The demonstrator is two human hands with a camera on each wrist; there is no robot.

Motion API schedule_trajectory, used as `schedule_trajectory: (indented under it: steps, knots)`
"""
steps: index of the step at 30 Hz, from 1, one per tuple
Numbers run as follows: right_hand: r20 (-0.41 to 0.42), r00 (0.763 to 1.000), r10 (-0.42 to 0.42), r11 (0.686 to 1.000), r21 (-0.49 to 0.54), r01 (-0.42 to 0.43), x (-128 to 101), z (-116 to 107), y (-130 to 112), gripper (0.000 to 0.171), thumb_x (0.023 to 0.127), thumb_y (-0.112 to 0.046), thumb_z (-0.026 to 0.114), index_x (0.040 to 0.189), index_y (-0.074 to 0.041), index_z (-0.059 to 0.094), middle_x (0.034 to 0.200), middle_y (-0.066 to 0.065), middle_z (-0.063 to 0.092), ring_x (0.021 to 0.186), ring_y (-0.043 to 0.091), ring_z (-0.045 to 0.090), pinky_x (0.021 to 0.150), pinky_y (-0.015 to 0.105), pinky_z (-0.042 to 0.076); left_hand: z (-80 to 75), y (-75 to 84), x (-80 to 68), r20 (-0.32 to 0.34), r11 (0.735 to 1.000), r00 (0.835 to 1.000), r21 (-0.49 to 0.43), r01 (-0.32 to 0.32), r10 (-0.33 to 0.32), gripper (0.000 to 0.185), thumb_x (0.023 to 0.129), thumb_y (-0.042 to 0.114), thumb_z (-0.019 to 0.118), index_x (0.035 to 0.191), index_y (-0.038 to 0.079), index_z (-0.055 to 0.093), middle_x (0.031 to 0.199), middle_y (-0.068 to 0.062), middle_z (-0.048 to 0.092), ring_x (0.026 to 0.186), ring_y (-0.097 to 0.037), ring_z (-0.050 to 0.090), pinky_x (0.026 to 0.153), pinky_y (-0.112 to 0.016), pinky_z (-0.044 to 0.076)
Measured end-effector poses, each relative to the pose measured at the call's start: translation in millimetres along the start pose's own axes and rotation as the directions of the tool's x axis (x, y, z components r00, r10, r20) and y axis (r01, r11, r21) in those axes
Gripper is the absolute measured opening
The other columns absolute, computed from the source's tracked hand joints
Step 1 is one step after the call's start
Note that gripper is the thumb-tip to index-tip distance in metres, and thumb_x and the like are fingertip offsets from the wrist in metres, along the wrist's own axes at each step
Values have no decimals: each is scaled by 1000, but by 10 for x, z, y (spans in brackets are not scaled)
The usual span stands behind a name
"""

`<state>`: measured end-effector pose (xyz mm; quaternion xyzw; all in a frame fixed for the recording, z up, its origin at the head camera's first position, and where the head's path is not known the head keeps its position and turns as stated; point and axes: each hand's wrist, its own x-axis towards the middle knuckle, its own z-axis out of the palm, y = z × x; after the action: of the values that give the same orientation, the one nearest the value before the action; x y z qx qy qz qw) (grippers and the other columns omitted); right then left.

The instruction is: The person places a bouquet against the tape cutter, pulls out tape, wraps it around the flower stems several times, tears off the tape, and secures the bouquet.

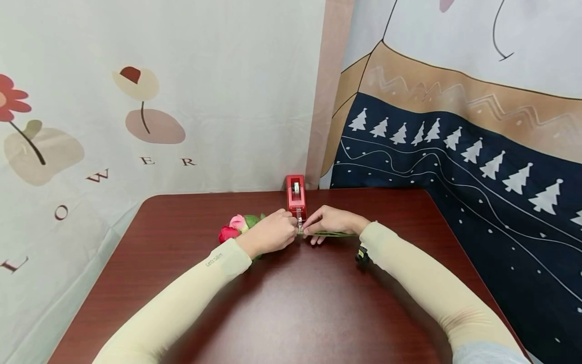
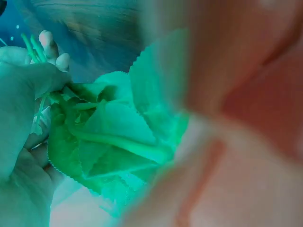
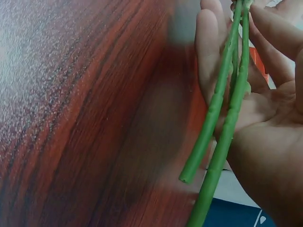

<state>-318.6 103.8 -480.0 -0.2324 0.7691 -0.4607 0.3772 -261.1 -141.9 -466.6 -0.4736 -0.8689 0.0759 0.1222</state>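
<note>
You're mid-binding: both hands meet just in front of the red tape dispenser [image 1: 295,197]. Left hand [image 1: 271,233] pinches the flower stems [image 3: 222,113] near the blooms [image 1: 234,228]; right hand [image 1: 328,222] cradles them, fingers loosely curled. Next move calls for wrapping the tape tight.

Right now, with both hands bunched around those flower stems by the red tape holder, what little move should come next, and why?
Probably wrap the tape round the stems: both the left hand and right hand pinch them together just before the red tape dispenser.
</note>
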Motion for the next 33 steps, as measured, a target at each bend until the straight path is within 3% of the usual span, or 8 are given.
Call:
schedule_trajectory:
  steps: [8, 14, 18, 23, 27, 30, 33]
  knots:
    - [90, 995, 32, 997, -70, -25, -20, -30, -14, 26, 110, -24, 70, 118, -4, 83, 97, 11, 84, 82, 18, 81, 80, 35, 68, 11, 21, -14, -84, 995, 995, 94, -40, 48, 10, 100, 16, 76, 94, 15, 84, 93, 1, 78, 90, -20, 69, 84, -36, 53]
    - [51, 999, -2, 992, -125, 8, -42, -23, -44, 23, 109, -21, 71, 112, -3, 85, 90, 7, 83, 76, 14, 76, 78, 31, 67, 2, 40, -19, -129, 971, 987, 228, -69, 100, 9, 100, 14, 77, 96, 16, 85, 94, 2, 79, 91, -19, 68, 84, -34, 52]
    - [7, 1000, -27, 991, -128, 28, -60, 14, -60, 21, 108, -19, 72, 112, -2, 85, 88, 6, 82, 76, 14, 74, 79, 31, 67, -2, 41, -28, -125, 970, 989, 237, -52, 83, 10, 100, 14, 78, 94, 17, 85, 95, 2, 79, 90, -19, 68, 84, -34, 51]
    - [-40, 998, -51, 988, -150, 45, -76, 65, -51, 21, 108, -17, 72, 111, -1, 85, 86, 5, 80, 75, 13, 72, 80, 31, 67, -13, 36, -35, -79, 993, 997, 114, 19, -10, 14, 100, 21, 78, 86, 18, 82, 93, 1, 78, 93, -22, 69, 83, -36, 50]
    - [-84, 995, -55, 983, -182, 39, -91, 84, -33, 20, 107, -16, 73, 113, -2, 85, 86, 4, 80, 76, 13, 71, 81, 30, 66, -50, 29, -26, -9, 996, 996, -13, 87, -87, 16, 101, 27, 78, 89, 17, 82, 93, -2, 78, 95, -25, 67, 84, -40, 50]
    - [-114, 990, -80, 975, -217, 53, -105, 94, -22, 19, 107, -16, 73, 114, -4, 86, 86, 3, 79, 77, 13, 70, 81, 31, 66, -75, 23, -13, 55, 980, 987, -119, 158, -152, 16, 102, 30, 79, 95, 17, 85, 95, -3, 80, 96, -26, 67, 85, -43, 52]
    - [-134, 979, -154, 949, -296, 109, -108, 115, -6, 18, 107, -16, 74, 112, -5, 87, 84, 2, 78, 76, 12, 69, 78, 30, 64, -83, 8, 2, 122, 948, 971, -221, 230, -208, 17, 103, 31, 78, 97, 17, 87, 95, -2, 82, 97, -26, 69, 87, -46, 54]
